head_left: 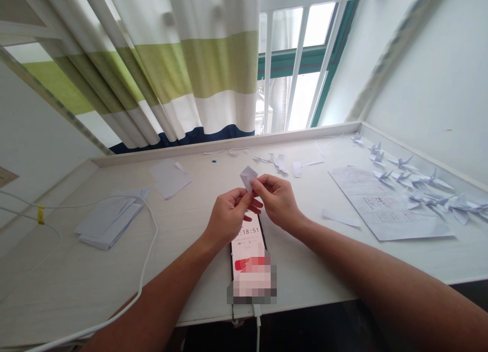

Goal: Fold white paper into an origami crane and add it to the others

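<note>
A small white piece of folded paper [248,175], kite-shaped at its top, is held up above the desk between both hands. My left hand [231,212] pinches its lower end from the left, with thumb and fingers closed. My right hand [277,198] grips its lower right side between thumb and forefinger. The fingers cover the bottom of the paper. Beneath the hands lies a phone [246,247] with a lit screen, its top partly hidden by my fingers and its lower part pixelated.
Several folded paper cranes [404,162] line the right side of the desk [183,275]. Near them lies a printed sheet [385,202]. Paper stacks [114,217] rest at left, beside a white cable [152,230]. Paper scraps [278,162] lie at the back, below a curtain [190,62].
</note>
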### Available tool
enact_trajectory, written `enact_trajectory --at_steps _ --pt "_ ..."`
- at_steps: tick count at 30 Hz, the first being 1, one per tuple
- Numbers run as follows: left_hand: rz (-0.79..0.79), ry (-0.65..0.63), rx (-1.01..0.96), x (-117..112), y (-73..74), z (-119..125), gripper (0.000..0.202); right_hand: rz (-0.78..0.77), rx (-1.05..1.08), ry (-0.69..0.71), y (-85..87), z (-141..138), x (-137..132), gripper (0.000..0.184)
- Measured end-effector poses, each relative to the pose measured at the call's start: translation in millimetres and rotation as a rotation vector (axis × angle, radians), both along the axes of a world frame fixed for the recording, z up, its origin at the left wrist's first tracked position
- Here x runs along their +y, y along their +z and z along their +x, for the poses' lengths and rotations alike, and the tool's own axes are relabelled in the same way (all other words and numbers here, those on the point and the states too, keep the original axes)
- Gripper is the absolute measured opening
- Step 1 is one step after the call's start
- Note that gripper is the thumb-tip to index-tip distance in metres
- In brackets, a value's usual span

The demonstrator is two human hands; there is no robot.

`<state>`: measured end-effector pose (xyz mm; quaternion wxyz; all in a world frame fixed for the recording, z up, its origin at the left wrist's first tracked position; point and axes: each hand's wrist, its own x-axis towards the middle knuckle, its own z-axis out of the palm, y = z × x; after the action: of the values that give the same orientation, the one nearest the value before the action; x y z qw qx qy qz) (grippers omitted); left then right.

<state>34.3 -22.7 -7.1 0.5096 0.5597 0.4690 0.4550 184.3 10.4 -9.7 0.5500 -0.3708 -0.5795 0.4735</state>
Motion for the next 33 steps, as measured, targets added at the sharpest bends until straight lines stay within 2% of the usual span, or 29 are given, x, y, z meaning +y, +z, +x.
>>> enact_trajectory --at_steps 4,10,18,21,24,27,33 --pt "-0.081 0.010 -0.106 1.8 1.1 -0.5 0.040 -0.015 0.018 0.009 2.2 0.1 -0.3 0.038" --pt "-0.214 -0.077 -0.337 2.6 6.5 -2.6 0.035 -0.024 0.041 0.011 4.2 2.1 0.4 0.038" --pt "-0.237 -0.101 -0.305 4.3 5.2 -4.3 0.041 -0.002 0.046 0.005 2.2 2.1 2.2 0.037" --pt "-0.163 -0.064 -0.167 3.7 5.2 -4.2 0.041 0.003 0.029 -0.003 1.6 2.4 1.8 0.037" --pt "-0.018 0.070 0.007 1.8 5.2 -1.9 0.039 0.001 0.027 -0.037 1.0 2.3 2.6 0.038" --pt "0.095 0.207 0.038 0.7 4.6 0.8 0.034 -0.049 0.096 -0.048 0.8 1.2 4.6 0.037" --pt "0.355 0.338 0.098 2.6 -2.3 3.0 0.022 -0.262 0.308 0.025 1.0 -4.9 4.1 0.030"
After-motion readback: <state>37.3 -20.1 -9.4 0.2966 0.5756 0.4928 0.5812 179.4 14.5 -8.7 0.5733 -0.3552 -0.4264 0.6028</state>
